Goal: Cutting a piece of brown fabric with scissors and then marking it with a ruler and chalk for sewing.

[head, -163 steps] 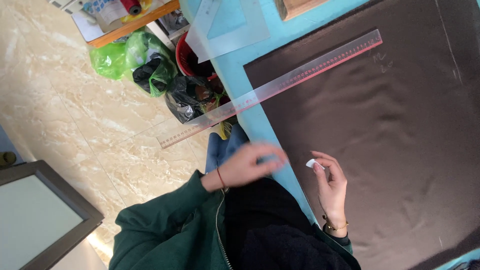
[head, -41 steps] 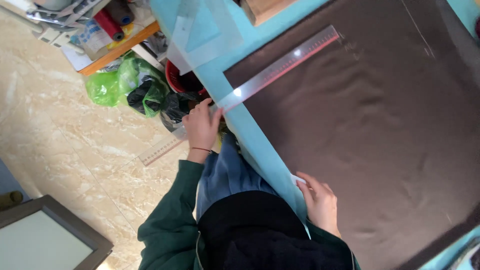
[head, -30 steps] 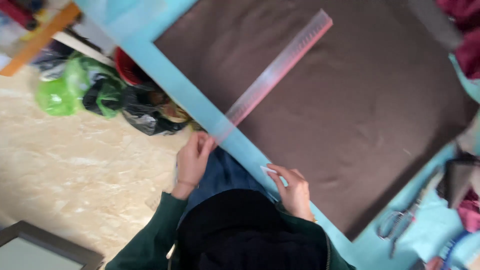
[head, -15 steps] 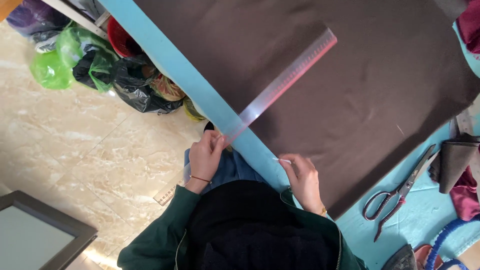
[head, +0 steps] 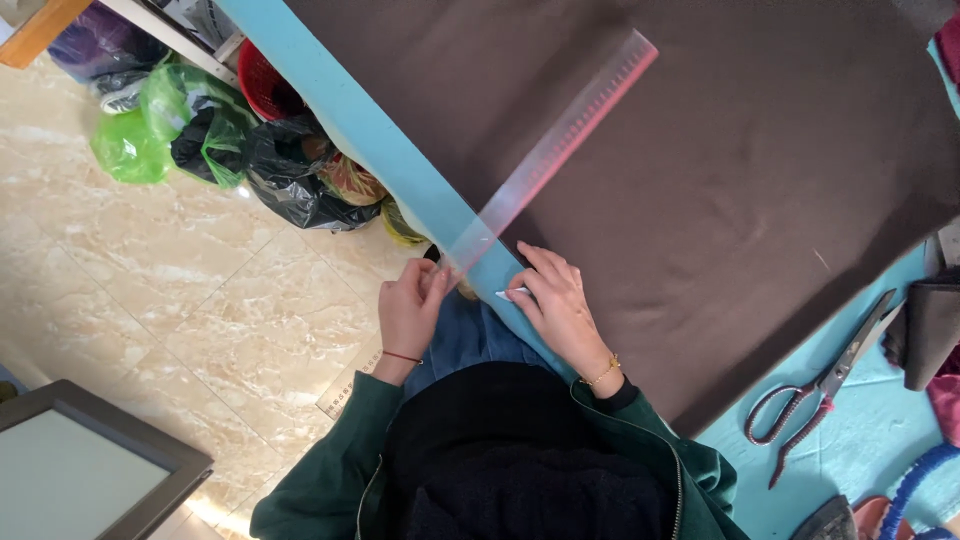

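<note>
In the head view, your long clear ruler [head: 548, 155] lay flat across the brown fabric [head: 740, 150], its long axis running on a diagonal: the far end pointed up and to the right, deep over the cloth, and the near end pointed down and to the left, reaching past the cloth's edge and over the blue edge of the bench [head: 370, 140] towards your body. One long edge of the ruler was tinted red, with fine marks along it.

Your left hand [head: 410, 310] sat at the ruler's near end, off the side of the bench. Its fingers were curled and pinched on that end, so the hand was closed on the ruler. A thin red band circled that wrist.

Your right hand [head: 560, 305] rested just beside the ruler's near end, at the corner where the fabric met the blue bench edge. Its fingers were bent and drawn together around a small white piece [head: 508, 294], which poked out towards the ruler; what that piece was I could not tell. A gold bracelet showed at that wrist.

The two hands were near each other, with the ruler's end between them.

Further right on the bench, a pair of scissors [head: 820, 385] with dark red handles lay well apart from both hands. Below the bench, green and black plastic bags [head: 220, 140] sat on the marble floor [head: 180, 320].
</note>
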